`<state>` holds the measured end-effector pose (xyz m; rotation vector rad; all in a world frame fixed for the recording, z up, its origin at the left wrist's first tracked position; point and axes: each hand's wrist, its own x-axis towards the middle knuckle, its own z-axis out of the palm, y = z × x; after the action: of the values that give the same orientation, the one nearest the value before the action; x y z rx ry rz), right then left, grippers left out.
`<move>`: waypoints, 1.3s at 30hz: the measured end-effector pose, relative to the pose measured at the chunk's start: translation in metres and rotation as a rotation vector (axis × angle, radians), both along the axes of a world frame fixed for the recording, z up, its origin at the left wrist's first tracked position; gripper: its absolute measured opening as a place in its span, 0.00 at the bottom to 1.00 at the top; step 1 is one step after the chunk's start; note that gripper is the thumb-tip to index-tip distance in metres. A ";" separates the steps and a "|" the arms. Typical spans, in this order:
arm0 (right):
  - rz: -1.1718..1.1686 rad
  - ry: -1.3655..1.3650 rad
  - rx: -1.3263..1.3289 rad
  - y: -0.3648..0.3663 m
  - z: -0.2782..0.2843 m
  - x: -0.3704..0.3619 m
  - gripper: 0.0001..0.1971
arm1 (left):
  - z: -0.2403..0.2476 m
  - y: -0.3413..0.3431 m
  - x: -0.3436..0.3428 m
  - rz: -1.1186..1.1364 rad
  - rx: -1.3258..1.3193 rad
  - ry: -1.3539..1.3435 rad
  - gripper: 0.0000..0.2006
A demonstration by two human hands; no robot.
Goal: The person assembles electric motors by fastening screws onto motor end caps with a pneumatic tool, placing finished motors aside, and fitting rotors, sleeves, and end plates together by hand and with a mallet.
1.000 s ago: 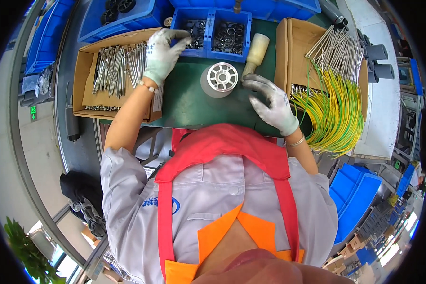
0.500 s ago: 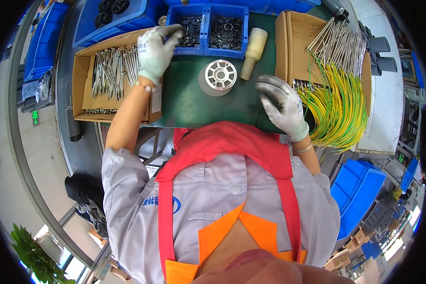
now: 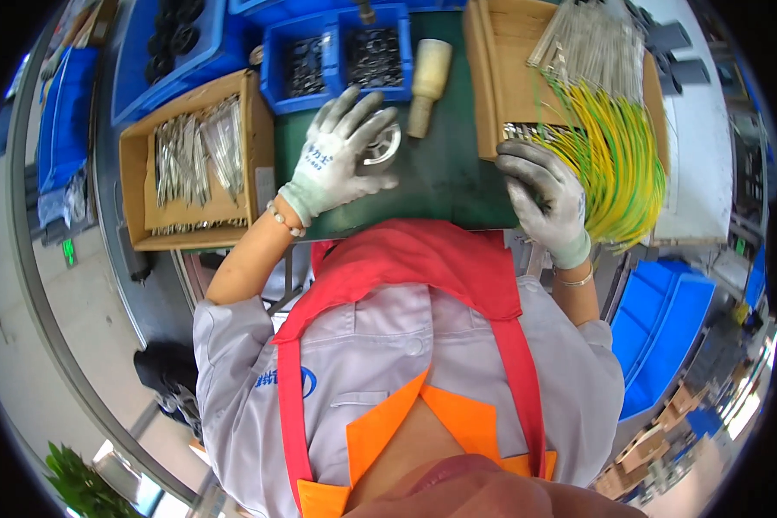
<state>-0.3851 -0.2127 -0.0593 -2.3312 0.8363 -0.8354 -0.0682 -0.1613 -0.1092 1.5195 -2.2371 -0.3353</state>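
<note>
My left hand, in a white glove with grey fingertips, hovers over a round silver metal part with spokes. Its fingers are spread and cover much of that part; whether they touch it, I cannot tell. At the right, my right hand, gloved the same way, stays beside a bundle of yellow-green wires at the corner of a cardboard box. Its fingers are loosely bent, the thumb stands apart, and no object shows between them. Between the hands lies a cream cylinder with a narrower brownish end.
Two blue bins with small dark parts stand at the far side of the green work surface. A cardboard box of thin metal rods is at the left. Metal rods also fill the right box; grey tubes lie beyond it.
My left hand has come down and right from beside the left blue bin to over the spoked metal part. My right hand has shifted slightly right, nearer the wires. The whole view has tilted a little.
</note>
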 end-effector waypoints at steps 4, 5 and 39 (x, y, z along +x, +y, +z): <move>-0.098 0.042 -0.137 0.006 0.004 -0.044 0.12 | -0.006 -0.007 -0.008 0.085 -0.077 -0.073 0.37; -0.145 0.074 -0.150 0.006 0.007 -0.058 0.11 | -0.014 -0.002 -0.009 0.110 -0.053 0.007 0.37; -1.780 0.776 0.981 0.135 -0.140 -0.640 0.44 | -0.012 0.019 -0.068 0.406 0.003 0.312 0.29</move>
<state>-1.0246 -0.0775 -0.1989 -0.4880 2.8050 0.1812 -0.1364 -0.1423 -0.1207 1.7397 -1.6476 -0.4154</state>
